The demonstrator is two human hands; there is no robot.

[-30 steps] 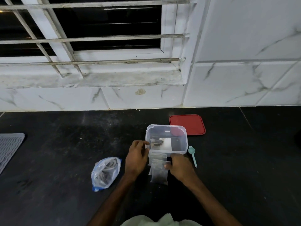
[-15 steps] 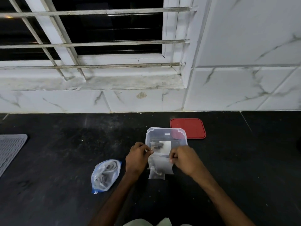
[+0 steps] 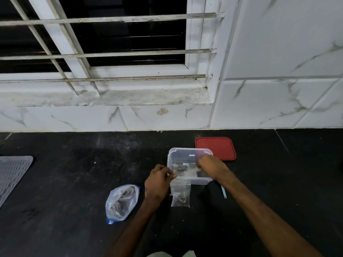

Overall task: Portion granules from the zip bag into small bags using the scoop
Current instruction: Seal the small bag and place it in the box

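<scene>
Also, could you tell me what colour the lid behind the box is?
The lid is red, seen best in the head view.

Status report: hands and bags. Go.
Left hand pinches small bag at top. Right hand at clear container, grip blurred. Scoop idle on counter, nothing blocking.

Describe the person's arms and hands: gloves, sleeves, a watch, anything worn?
The left hand and the right hand are bare, with no gloves. The left forearm and right forearm are uncovered to the frame's bottom edge: no sleeves, watch or bracelet show. Rings are too small to tell. A pale garment peeks in at the bottom.
</scene>
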